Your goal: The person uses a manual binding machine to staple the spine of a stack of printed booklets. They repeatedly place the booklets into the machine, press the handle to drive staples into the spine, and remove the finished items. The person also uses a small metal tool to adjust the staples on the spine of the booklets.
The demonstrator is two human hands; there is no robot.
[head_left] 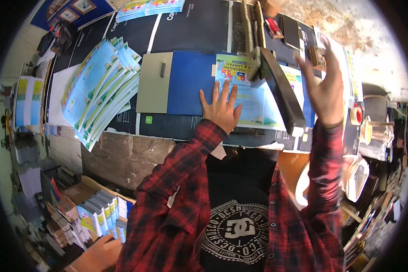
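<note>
My left hand (221,106) lies flat with fingers spread on a printed light-blue and green sheet (254,108), close to the edge of a blue board (186,84). A grey-green panel (152,93) with a small dark piece (162,70) on it adjoins the board's left side. Across the sheet's right part slants a long dark lever-like arm (283,93), joined to a worn metal frame (254,27). To the right of that arm my right hand (326,93) is raised, slightly blurred, its fingers apart and holding nothing.
A fanned stack of printed sheets (102,86) lies at left, its near corner overhanging the table edge. More printed sheets (149,8) sit at the far side. A red tape roll (356,115) is at the right. Bundled booklets (99,213) fill a box at lower left.
</note>
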